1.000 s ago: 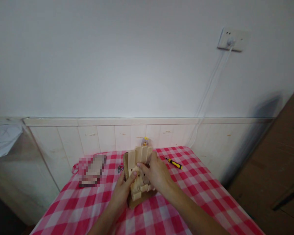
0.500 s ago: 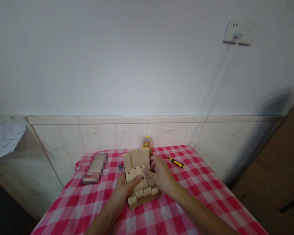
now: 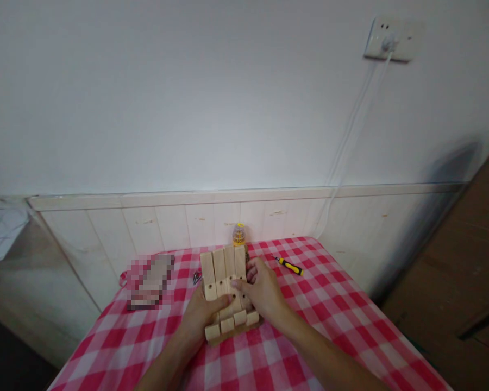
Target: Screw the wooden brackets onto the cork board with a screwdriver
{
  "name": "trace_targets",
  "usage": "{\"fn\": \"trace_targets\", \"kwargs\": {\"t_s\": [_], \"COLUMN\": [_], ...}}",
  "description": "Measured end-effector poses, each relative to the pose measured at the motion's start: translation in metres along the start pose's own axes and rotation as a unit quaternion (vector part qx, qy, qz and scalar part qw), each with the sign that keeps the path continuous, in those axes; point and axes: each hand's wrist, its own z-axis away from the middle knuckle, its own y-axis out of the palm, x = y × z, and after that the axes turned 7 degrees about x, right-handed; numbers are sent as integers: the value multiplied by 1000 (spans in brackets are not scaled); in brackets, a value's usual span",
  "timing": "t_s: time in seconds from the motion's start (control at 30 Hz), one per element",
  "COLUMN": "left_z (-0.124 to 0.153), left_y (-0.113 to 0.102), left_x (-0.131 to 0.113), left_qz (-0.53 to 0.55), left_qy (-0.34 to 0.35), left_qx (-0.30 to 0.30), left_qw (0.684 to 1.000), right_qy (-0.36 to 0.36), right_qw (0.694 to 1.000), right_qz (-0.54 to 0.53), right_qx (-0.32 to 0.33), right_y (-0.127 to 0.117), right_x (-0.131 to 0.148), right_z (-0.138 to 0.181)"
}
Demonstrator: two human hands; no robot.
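Several pale wooden strips with drilled holes point(image 3: 224, 263) stand side by side, tilted, over a darker board point(image 3: 215, 341) at the middle of the table. My left hand point(image 3: 198, 315) is closed around their left side, thumb across the front. On the right edge my right hand point(image 3: 264, 288) grips the strips, thumb on the front near a hole and the other fingers curled at the side. The strips' lower ends are stepped unevenly. The back of the strips is hidden.
A yellow-and-black screwdriver point(image 3: 291, 266) lies right of my hands. Behind the strips stands a clear, yellow-topped container point(image 3: 239, 234). Small dark metal pieces point(image 3: 196, 278) lie to the left, near a pixelated flat object point(image 3: 151, 282). A checked cloth point(image 3: 330, 326) covers the table, against a panelled wall.
The camera view has shifted slightly, and the wooden strips appear a little further left and more upright. Both hands keep their hold, the right thumb still on the front.
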Motion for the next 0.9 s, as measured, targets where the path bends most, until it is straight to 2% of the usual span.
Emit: {"fn": "trace_targets", "kwargs": {"t_s": [0.1,0.17,0.33,0.47,0.63,0.9], "left_z": [-4,-6,-8,-7,-8,-2], "left_y": [-5,-7,-9,-8,-8,-2], "left_x": [3,5,7,7,7,3], "left_qz": [-48,-64,-72,-61,-54,-41], "left_qy": [4,2,8,3,6,2], "left_qx": [-45,-56,-66,-56,-53,-49], "left_qw": [998,996,995,997,997,998], "right_qy": [31,35,13,15,-17,-27], "right_qw": [994,989,993,993,995,994], "right_qz": [-104,-137,-113,-115,-103,-101], "right_qx": [31,44,11,10,-4,12], "right_y": [-1,-2,1,4,5,4], "right_x": [0,-1,-5,-7,-12,-10], "right_z": [2,3,4,4,3,1]}}
